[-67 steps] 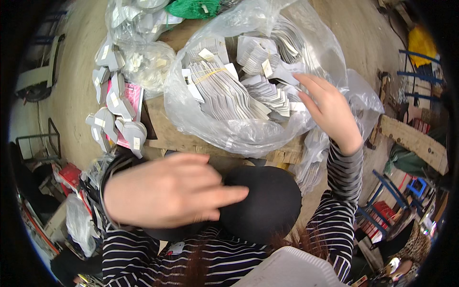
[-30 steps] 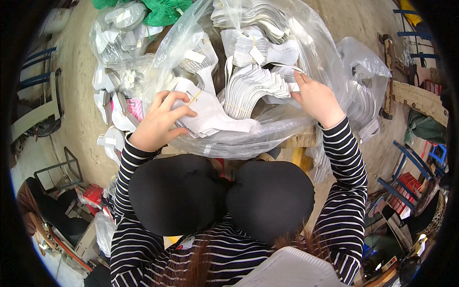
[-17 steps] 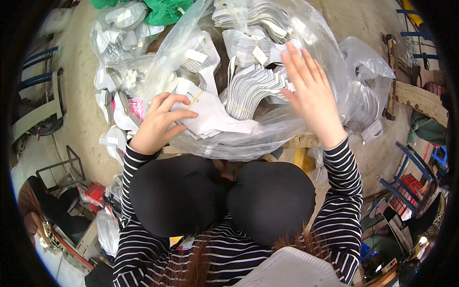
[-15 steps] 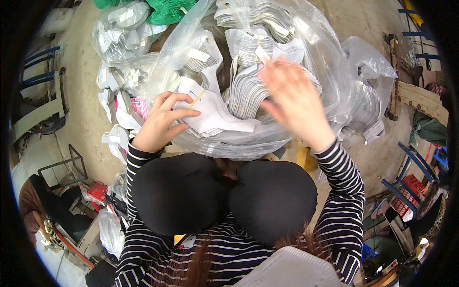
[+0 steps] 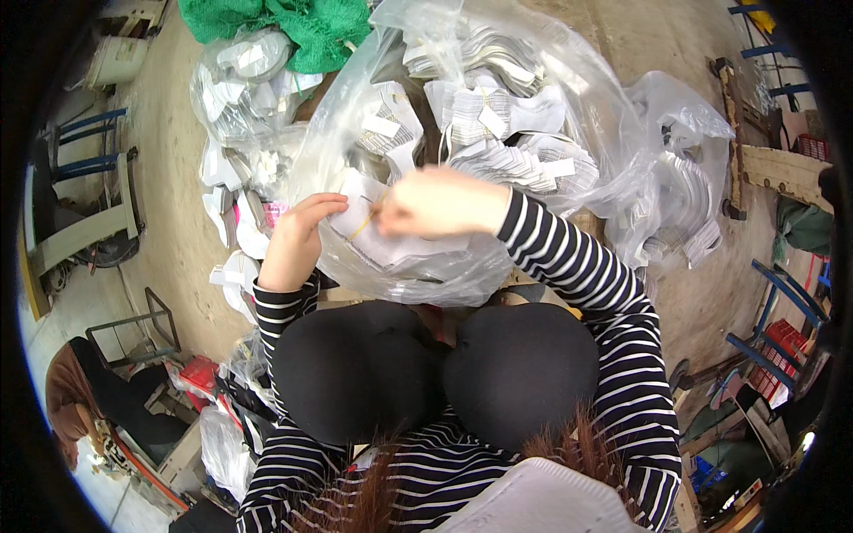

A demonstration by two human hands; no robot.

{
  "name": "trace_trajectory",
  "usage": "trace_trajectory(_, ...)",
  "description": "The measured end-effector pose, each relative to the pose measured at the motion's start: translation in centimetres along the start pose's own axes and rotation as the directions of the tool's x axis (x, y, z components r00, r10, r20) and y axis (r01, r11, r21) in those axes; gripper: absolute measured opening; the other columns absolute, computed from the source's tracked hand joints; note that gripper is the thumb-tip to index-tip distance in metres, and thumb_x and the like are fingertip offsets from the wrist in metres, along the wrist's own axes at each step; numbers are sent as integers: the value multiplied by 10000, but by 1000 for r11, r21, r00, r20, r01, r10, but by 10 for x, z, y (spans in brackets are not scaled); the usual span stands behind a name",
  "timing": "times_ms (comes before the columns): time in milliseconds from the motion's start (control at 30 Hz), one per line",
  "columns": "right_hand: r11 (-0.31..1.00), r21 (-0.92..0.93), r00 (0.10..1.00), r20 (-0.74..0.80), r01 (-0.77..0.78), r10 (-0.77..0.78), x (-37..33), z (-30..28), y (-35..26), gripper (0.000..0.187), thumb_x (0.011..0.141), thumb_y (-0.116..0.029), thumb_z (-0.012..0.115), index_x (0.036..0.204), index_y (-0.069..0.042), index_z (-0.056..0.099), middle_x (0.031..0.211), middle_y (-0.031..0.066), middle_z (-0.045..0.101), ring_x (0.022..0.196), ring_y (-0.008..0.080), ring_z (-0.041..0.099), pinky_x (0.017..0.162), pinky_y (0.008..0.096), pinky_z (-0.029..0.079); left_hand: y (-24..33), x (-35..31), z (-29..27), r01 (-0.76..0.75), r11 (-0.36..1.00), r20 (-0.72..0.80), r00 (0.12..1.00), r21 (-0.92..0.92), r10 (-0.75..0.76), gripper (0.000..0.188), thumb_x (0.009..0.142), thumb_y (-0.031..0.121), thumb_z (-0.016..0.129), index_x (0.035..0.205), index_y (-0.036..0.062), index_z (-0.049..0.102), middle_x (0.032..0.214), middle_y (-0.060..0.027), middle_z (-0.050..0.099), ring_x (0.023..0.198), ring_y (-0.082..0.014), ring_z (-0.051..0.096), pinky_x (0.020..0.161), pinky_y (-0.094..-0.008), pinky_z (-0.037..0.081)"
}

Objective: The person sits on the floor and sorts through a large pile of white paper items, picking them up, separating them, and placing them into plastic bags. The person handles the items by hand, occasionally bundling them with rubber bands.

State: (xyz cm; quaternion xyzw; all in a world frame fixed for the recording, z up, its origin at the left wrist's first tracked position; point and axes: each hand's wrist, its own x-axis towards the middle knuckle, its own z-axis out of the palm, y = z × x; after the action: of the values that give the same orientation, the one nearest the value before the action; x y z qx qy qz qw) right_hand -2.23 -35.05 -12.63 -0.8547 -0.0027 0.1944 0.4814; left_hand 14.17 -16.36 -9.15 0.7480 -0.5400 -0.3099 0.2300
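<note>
In front of my knees a large clear plastic bag [image 5: 462, 277] lies open, filled with bundles of flat, curved white cut pieces. The nearest bundle [image 5: 400, 249] has a yellow rubber band [image 5: 362, 226] across it. My left hand [image 5: 298, 242] is at this bundle's left edge, fingers stretched out, with nothing visible in them. Over the bundle's right part is my right hand [image 5: 435, 202], its fingers bent beside the rubber band and smeared by motion; whether they grip anything is unclear. Further in lie more bundles [image 5: 511, 164], some with small white paper tags [image 5: 560, 168].
More plastic-wrapped bundles [image 5: 244, 102] and loose white pieces [image 5: 240, 271] lie on the floor to the left, below a green net sack [image 5: 324, 35]. Another filled clear bag [image 5: 680, 195] stands to the right. Benches with blue bars [image 5: 93, 142] line the sides. A person [image 5: 133, 391] sits at the lower left.
My right hand has swung left from the far bundles to the banded one. My left hand's fingers have drawn back to its edge. A tagged bundle now lies flat at the right.
</note>
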Motion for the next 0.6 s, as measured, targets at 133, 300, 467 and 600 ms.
trace_trajectory(133, 985, -154, 652, -755, -81, -64, 32, 13, 56, 334, 906, -265, 629, 1167, -58, 654, 1198, 138, 653, 1026, 335, 649, 809, 439, 551, 5, 15, 16, -65, 997, -10, 998, -35, 64, 361, 807, -155, 443, 1079, -48, 654, 1172, -195, 656, 1107, -365, 631, 973, -357, 477)
trace_trajectory(300, 951, -254, 835, -550, -177, 9, 21, -7, 39, 366, 914, -270, 627, 1211, -56, 634, 1281, 114, 631, 1187, 306, 597, 955, 423, 504, 6, 3, 6, -41, 999, -11, 999, -17, 41, 338, 853, -125, 483, 1143, -31, 631, 1193, -178, 627, 1101, -358, 618, 960, -356, 476)
trace_trajectory(467, 866, -257, 524, -851, -429, 7, -33, -7, 58, 381, 893, -265, 651, 1211, -56, 640, 1305, 145, 618, 1173, 316, 605, 1007, 424, 463, 7, 6, 7, -76, 997, 21, 997, -30, 77, 326, 881, -80, 510, 1185, -23, 612, 1221, -164, 597, 1130, -352, 594, 969, -357, 464)
trace_trajectory(600, 925, -79, 732, -639, -370, 238, -43, -32, 84, 418, 884, -267, 640, 1241, -52, 612, 1316, 150, 610, 1119, 327, 630, 883, 452, 533, 7, 2, 3, -20, 999, 40, 999, -41, 21, 349, 871, -82, 510, 1206, -38, 599, 1241, -170, 587, 1173, -326, 570, 1020, -343, 420)
